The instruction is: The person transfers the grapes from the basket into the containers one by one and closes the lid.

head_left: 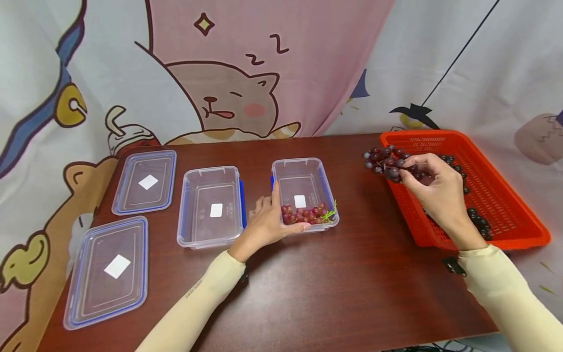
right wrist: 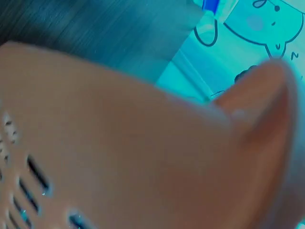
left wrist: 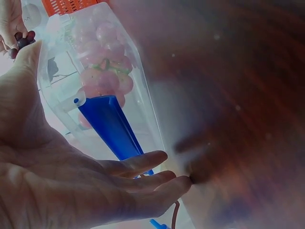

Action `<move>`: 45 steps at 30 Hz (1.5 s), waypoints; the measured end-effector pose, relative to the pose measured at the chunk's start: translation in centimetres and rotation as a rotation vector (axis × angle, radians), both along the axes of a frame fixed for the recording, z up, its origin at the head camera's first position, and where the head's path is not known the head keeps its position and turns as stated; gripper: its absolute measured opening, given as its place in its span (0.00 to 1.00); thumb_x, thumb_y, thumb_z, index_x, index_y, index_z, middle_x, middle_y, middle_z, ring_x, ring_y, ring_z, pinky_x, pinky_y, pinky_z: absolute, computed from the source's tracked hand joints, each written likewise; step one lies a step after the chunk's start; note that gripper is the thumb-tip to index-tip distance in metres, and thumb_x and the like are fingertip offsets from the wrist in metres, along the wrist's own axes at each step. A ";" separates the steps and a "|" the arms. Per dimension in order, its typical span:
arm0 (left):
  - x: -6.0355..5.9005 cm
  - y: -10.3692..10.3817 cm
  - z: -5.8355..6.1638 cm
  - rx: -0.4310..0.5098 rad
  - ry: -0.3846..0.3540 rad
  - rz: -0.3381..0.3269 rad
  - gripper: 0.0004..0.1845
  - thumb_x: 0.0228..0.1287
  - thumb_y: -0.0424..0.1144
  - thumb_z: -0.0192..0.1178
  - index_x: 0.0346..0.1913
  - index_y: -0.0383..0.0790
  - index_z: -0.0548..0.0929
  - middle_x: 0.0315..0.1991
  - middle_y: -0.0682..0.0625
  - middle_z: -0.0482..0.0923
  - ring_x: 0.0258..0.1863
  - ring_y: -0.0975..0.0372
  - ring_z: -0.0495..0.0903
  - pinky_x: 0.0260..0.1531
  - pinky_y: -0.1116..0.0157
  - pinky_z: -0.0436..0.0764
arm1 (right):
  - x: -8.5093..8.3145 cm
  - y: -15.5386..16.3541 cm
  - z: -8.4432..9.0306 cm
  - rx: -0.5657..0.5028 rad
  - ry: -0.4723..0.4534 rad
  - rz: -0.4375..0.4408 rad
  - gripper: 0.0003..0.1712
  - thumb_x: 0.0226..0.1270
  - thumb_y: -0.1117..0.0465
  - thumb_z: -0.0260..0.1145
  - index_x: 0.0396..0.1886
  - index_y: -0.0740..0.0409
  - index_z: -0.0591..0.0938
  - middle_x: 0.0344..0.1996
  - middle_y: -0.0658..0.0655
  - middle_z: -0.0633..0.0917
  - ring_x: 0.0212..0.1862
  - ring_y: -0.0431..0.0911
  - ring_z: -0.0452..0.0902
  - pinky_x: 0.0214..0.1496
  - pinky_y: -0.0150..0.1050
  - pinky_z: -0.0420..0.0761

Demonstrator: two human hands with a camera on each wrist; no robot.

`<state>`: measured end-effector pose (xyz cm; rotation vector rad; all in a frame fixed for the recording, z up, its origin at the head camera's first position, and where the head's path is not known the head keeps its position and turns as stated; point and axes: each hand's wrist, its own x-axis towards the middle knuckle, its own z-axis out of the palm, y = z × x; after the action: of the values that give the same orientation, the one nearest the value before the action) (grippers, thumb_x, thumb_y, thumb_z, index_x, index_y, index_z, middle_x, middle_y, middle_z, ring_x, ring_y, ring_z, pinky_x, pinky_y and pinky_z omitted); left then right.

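At the far-left rim of a bright red, slotted plastic basket (head_left: pixel 525 217): loose bunch of dark purple grapes (head_left: pixel 379 160), round berries, some with a greyish sheen. Right hand (head_left: pixel 435 190) pinches it between thumb and fingers, which cover part of the bunch. Same hand and forearm screen part of the basket, where blackish grapes (head_left: pixel 479 222) lie.

Further left, clear rectangular plastic container with blue latches (head_left: pixel 296 182): bunch of pinkish-red grapes (head_left: pixel 303 215) along its near side, lime-green stem (head_left: pixel 329 213) at the near-right corner. Left hand (head_left: pixel 268 217) spread against its near-left corner, fingers extended, thumb along near rim.

Beyond that, second clear container (head_left: pixel 208 198) with a white label, then two clear blue-edged lids, one far (head_left: pixel 147 198), one near (head_left: pixel 105 293). All on a reddish-brown wooden table (head_left: pixel 352 278); cartoon-printed cloth (head_left: pixel 237 39) behind.
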<state>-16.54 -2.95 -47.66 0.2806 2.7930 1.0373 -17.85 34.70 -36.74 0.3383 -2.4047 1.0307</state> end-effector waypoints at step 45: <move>-0.3 0.0 -0.6 -0.072 0.014 0.003 0.81 0.48 0.86 0.69 0.91 0.49 0.33 0.80 0.28 0.62 0.79 0.33 0.59 0.70 0.25 0.60 | -3.1 -12.2 -6.7 -0.085 -0.007 0.452 0.18 0.61 0.81 0.79 0.44 0.58 0.88 0.45 0.54 0.88 0.43 0.44 0.82 0.43 0.26 0.81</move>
<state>-16.85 -2.92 -48.22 0.2756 2.8366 0.9371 -20.98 22.48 -43.41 0.8763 -2.3331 1.3192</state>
